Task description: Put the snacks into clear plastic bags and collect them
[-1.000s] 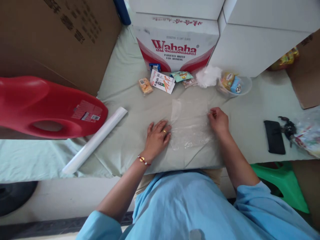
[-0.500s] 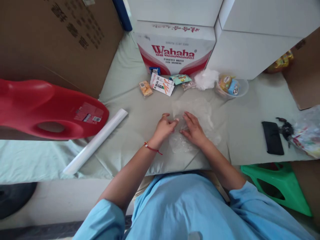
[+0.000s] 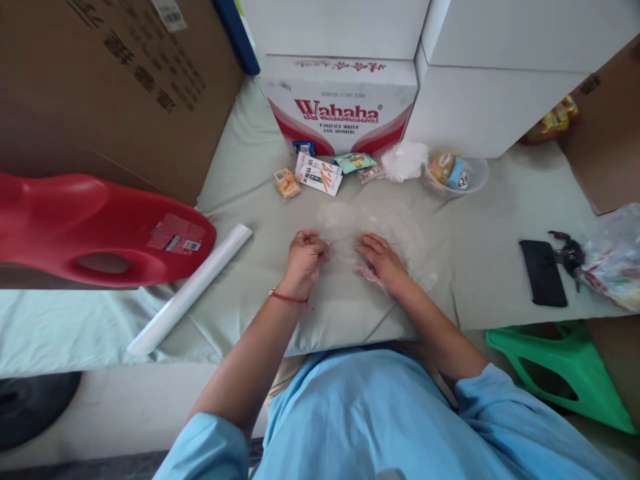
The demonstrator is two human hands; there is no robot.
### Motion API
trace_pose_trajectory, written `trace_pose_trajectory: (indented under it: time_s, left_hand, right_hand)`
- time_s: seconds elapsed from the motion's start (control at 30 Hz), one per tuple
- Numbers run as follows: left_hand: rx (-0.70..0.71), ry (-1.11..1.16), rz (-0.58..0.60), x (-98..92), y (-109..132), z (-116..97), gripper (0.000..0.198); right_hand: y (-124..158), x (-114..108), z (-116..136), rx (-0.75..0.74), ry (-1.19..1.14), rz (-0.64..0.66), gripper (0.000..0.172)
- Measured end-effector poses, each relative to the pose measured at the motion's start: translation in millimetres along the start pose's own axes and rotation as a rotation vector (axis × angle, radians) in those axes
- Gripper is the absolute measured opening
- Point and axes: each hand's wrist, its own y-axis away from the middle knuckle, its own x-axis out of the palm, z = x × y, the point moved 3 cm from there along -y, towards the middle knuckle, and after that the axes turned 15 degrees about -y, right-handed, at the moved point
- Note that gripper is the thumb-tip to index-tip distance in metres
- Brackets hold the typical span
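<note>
A thin, clear plastic bag lies crumpled on the cloth-covered table in front of me. At its left edge my left hand is closed, thumb and fingers pinching the film. My right hand rests over the bag with its fingers stretched out and a little apart. Some film seems to cover the right thumb. Beyond the hands lie an orange snack packet, white snack packets, a green packet and a wad of white plastic.
A clear bowl holds packets. A white roll and a red jug stand left. Right are a black phone, keys and a plastic bag of things. A Wahaha carton blocks the back.
My left hand has moved left, drawing the bag's edge out with it, and the film now spreads wider. The right hand has shifted only slightly.
</note>
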Motion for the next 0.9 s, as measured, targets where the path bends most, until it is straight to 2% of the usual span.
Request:
trace_pose_trajectory:
  time_s: [0.1,0.17,0.27,0.3,0.33,0.37,0.43,0.5,0.53,0.57,0.63,0.73,0.83,0.9]
  left_hand:
    - [0.003,0.063,-0.077,-11.4,-6,-2,0.046]
    - [0.049,0.050,-0.203,-22.1,-7,-6,0.046]
    - [0.309,-0.196,-0.492,-35.9,10,-20,0.039]
    - [0.441,-0.326,-0.526,-35.0,20,-27,0.033]
    - [0.580,-0.458,-0.492,-29.8,32,-33,0.026]
    - [0.715,-0.580,-0.388,-20.6,43,-39,0.021]
    - [0.925,-0.779,-0.065,4.5,60,-44,0.020]
    - [0.998,-0.942,0.208,28.1,64,-43,0.021]
    - [0.977,-1.015,0.271,36.1,60,-41,0.020]
    - [0.930,-1.080,0.284,40.6,53,-38,0.018]
    - [0.814,-1.154,0.218,39.1,33,-31,0.017]
    - [0.752,-1.164,0.169,21.7,10,-20,0.013]
    - [0.739,-1.097,0.252,2.5,2,-12,0.006]
    - [0.716,-1.025,0.322,-5.6,2,-9,0.020]
  right_hand:
    - [0,1,2,-0.009,0.019,0.020,0.053]
    - [0,2,3,-0.012,0.035,0.012,0.056]
    - [2,4,7,-0.006,0.074,0.032,0.055]
    - [2,5,9,-0.003,0.090,0.044,0.054]
    - [2,6,10,-0.001,0.107,0.057,0.052]
    - [2,7,11,0.000,0.123,0.067,0.052]
    - [2,8,14,-0.002,0.147,0.075,0.050]
    - [2,9,14,-0.007,0.151,0.076,0.049]
    - [2,10,14,-0.011,0.147,0.074,0.049]
    - [2,10,13,-0.014,0.143,0.067,0.048]
    - [1,10,11,-0.022,0.132,0.044,0.047]
    - [3,5,8,-0.039,0.073,-0.001,0.041]
    - [7,-6,9,-0.074,-0.015,-0.020,0.036]
    - [11,-14,15,-0.107,-0.039,0.024,0.036]
